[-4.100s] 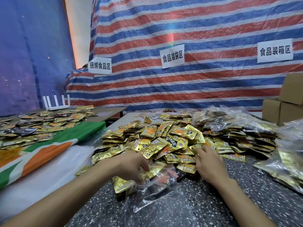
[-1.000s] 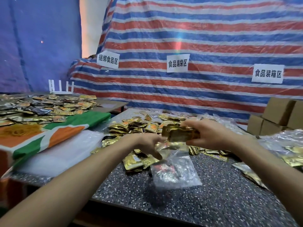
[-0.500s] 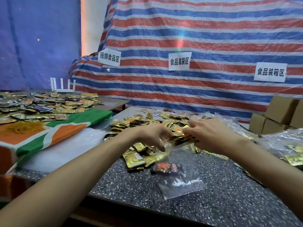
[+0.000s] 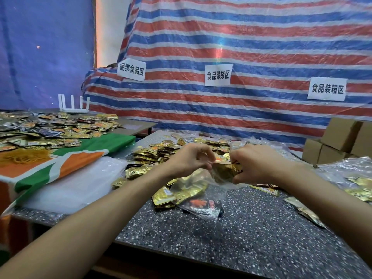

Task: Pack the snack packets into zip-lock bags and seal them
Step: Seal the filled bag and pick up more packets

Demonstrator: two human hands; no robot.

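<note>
Head view suggested mid-task: the left hand pinched the zip-lock bag mouth between its fingers, the right hand gripped gold packets half inside it, unsealed, with filled bags at 3 o'clock and a loose heap at 12 o'clock on the table unpacked.

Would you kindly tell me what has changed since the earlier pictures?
The right hand lifted a stack of gold foil snack packets from the pile and is pushing it down into the clear plastic zip-lock bag, whose mouth the left hand has raised and pinches open. The dark orange-printed packet remains at the bag's bottom.
</note>
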